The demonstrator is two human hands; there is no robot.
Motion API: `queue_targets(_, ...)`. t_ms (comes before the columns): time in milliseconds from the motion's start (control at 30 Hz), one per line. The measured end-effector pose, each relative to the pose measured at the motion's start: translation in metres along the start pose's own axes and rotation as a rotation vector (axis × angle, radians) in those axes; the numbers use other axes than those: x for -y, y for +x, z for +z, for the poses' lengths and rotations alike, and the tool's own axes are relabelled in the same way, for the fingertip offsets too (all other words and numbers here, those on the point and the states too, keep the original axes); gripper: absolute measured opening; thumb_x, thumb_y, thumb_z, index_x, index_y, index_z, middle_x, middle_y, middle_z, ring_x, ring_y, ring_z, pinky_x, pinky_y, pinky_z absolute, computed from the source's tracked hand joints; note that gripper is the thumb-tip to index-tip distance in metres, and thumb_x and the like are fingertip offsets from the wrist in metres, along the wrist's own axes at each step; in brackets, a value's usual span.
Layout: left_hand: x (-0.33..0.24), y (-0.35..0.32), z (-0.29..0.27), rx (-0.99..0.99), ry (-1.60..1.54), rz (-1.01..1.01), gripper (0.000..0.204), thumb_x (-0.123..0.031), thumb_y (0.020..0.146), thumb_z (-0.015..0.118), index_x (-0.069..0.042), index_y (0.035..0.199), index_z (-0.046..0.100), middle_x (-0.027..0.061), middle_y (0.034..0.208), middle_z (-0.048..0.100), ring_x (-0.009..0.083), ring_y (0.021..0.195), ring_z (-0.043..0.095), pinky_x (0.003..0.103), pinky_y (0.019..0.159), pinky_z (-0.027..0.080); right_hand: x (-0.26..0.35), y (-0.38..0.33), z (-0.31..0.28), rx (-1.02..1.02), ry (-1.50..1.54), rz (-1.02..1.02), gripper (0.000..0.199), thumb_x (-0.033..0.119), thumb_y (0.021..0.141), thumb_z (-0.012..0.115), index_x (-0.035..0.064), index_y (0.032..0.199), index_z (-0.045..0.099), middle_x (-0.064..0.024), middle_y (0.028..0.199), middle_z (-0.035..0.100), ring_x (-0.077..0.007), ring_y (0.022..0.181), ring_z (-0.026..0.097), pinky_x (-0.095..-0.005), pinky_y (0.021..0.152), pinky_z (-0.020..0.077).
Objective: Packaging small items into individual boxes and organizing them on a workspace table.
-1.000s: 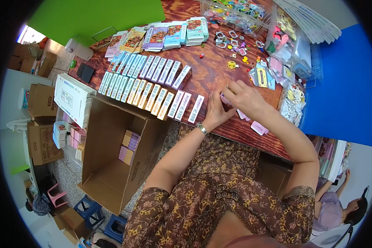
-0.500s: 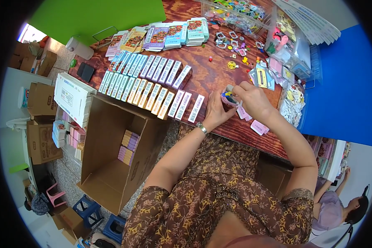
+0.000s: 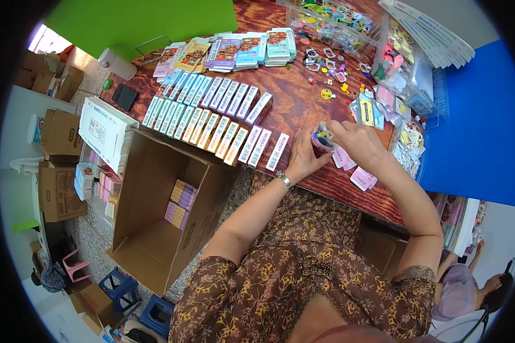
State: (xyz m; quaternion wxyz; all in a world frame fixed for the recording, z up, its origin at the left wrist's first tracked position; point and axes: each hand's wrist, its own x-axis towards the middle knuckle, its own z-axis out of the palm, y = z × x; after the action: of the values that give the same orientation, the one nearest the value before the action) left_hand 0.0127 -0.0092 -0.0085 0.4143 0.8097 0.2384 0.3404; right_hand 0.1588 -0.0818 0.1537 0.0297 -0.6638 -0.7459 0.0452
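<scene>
One left hand (image 3: 304,156): curled around a small open box (image 3: 322,146), right of upper centre in the frame, closed on its left side.
Right hand (image 3: 357,143): fingers bunched at the box's rim; I cannot tell whether they pinch anything.
Box axis: seemingly upright, foreshortened, mouth pointing up toward my camera.
Box position: between both hands, nearer the left palm.
Pink cards (image 3: 343,159): just right of the box.
Boxes in rows (image 3: 216,131): left of both hands.

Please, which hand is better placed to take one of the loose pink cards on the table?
Probably the right hand: it is nearer the pink cards, while the left hand holds the small open box.
</scene>
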Motion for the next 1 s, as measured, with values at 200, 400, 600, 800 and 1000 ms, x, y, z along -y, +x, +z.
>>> queue_targets(200,0.002,0.001,0.0,-0.007,0.002,0.034,0.094,-0.025,0.069,0.089,0.001,0.143,0.036,0.0249,0.126,0.053,0.0418,0.119,0.052,0.049,0.102,0.042,0.002,-0.004,0.012,-0.188,-0.012,-0.166,0.041,0.01,0.081,0.065,0.0133,0.121,0.061,-0.0065,0.085,0.06,-0.0268,0.078,0.065,-0.0385,0.061,0.0533)
queue_targets(400,0.001,0.0,-0.001,0.011,0.011,0.034,0.095,-0.022,0.069,0.088,0.001,0.144,0.034,0.0246,0.126,0.053,0.0419,0.119,0.052,0.05,0.102,0.043,0.003,0.003,0.019,-0.251,-0.091,-0.102,0.033,0.011,0.081,0.065,0.0125,0.114,0.065,-0.0057,0.087,0.056,-0.0248,0.079,0.063,-0.0368,0.062,0.0519)
queue_targets(600,0.002,-0.001,-0.001,-0.035,0.028,0.075,0.092,-0.019,0.067,0.088,0.0,0.142,0.038,0.022,0.124,0.054,0.0399,0.117,0.054,0.048,0.1,0.044,0.015,0.013,0.019,-0.171,-0.13,-0.022,0.017,0.017,0.081,0.065,0.0097,0.096,0.064,-0.0069,0.089,0.056,-0.0256,0.085,0.061,-0.0391,0.065,0.0524)
queue_targets(800,0.004,0.0,-0.003,0.02,0.024,0.041,0.089,-0.018,0.067,0.088,-0.001,0.139,0.04,0.0204,0.122,0.055,0.0381,0.118,0.054,0.046,0.101,0.044,0.011,0.01,0.036,-0.247,-0.171,-0.126,0.011,0.021,0.081,0.065,0.012,0.088,0.064,-0.006,0.093,0.059,-0.0246,0.088,0.062,-0.0389,0.068,0.0531)
queue_targets(1000,-0.005,0.004,0.008,0.004,-0.028,-0.008,0.084,-0.022,0.071,0.088,-0.002,0.138,0.041,0.0203,0.126,0.056,0.0356,0.118,0.057,0.044,0.099,0.047,0.002,-0.007,0.022,-0.283,-0.166,-0.077,0.017,0.019,0.08,0.066,0.0141,0.096,0.064,-0.0036,0.094,0.06,-0.0229,0.086,0.061,-0.0364,0.067,0.0533)
